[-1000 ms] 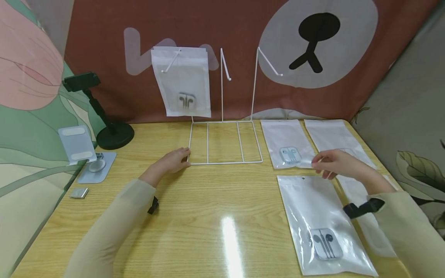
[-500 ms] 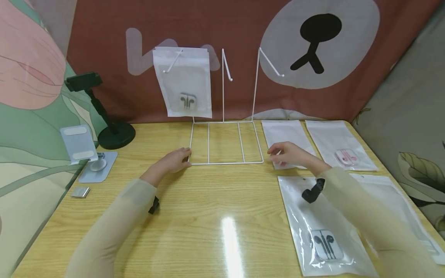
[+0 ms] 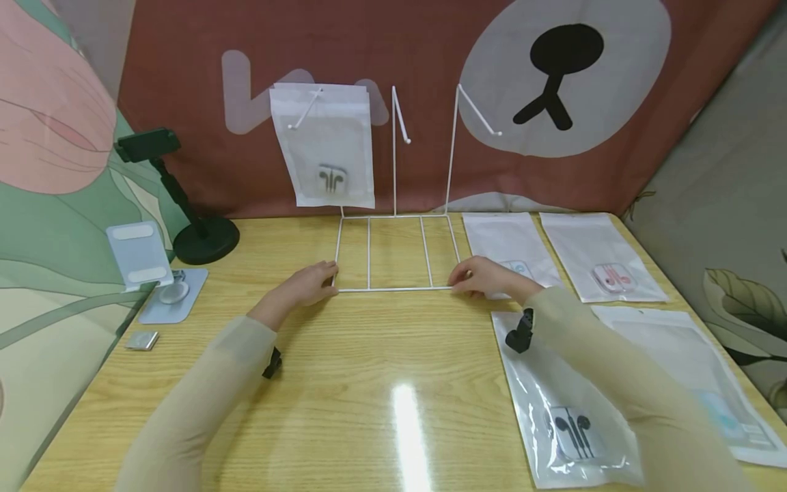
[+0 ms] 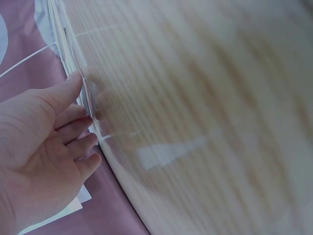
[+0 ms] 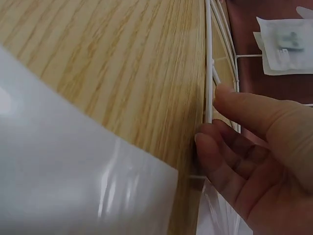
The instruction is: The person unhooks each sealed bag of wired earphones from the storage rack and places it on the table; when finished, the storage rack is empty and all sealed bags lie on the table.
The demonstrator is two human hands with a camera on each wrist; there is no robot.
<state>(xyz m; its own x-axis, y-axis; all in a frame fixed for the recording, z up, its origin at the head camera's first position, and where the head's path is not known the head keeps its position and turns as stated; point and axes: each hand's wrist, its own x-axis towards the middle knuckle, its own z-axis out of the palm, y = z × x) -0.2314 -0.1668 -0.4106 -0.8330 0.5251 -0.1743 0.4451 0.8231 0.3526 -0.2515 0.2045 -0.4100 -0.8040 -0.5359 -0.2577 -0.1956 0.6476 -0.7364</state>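
White wire rack (image 3: 399, 290) has its front corners pinched by left hand (image 3: 305, 283) and right hand (image 3: 482, 277). The right has just come over from the pouches (image 3: 535, 389), so both seem to steady it on the table (image 3: 307, 403); behind, one hanging pouch (image 3: 326, 147) shows earphones (image 3: 332, 180) but no readable brand.

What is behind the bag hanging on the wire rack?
The brown backdrop and its pale print show around the bag; below it, the foot of one upright of the wire rack. Anything else directly behind it is covered.
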